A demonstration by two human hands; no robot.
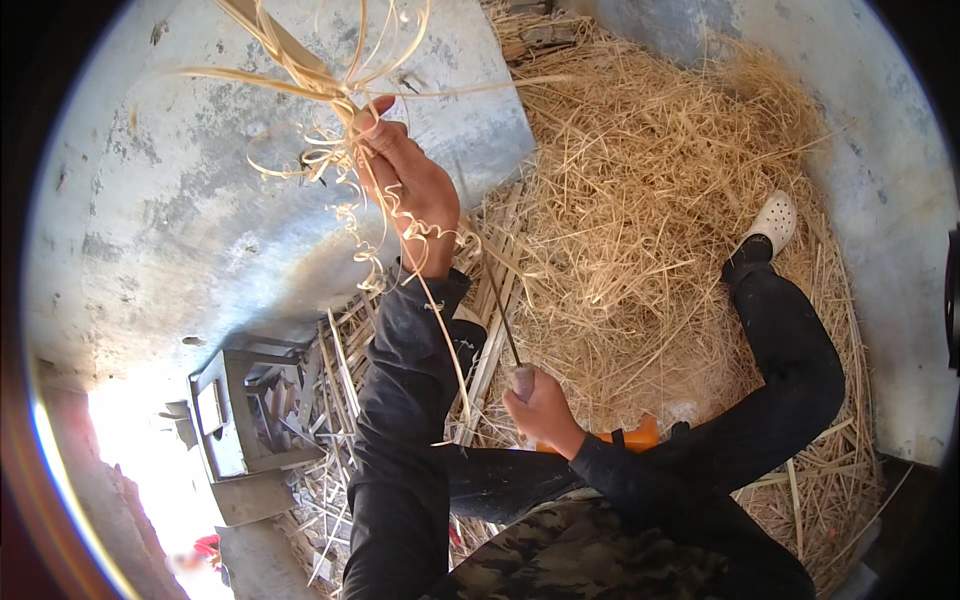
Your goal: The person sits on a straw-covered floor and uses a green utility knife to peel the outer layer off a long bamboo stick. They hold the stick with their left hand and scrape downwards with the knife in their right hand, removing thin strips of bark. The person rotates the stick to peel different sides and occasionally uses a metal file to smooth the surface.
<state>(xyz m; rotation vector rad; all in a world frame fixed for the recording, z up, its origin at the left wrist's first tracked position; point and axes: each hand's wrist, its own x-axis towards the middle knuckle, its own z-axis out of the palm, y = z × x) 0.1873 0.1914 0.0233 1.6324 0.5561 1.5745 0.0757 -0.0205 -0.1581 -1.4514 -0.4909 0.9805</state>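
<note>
In the upper left of the head view, a pale bamboo-like strip (285,45) runs out of the picture's top edge. Its long axis slants from the left hand (415,200) up and to the left, so its far end is not visible. The left hand is raised, its fingers closed firmly around the strip's lower part. Curled shavings (325,155) spring out around this grip, too tangled to count. One long thin sliver (445,325) hangs from there, pointing down and slightly right, past the left sleeve.

Lower, near the middle, the right hand (548,412) is folded into a fist around the handle of a slender knife (507,320). The knife points upward and a little left, away from the person's body; its blade stands clear of the right hand.

Counted, there are two hands, one knife, one large heap of shavings (640,180) on the floor, and one orange object (643,432) partly hidden by the right forearm. One white perforated clog (775,220) shows clearly, on the right foot at the heap's edge. One wooden stool-like frame (233,425) stands at lower left, near many loose strips.
</note>
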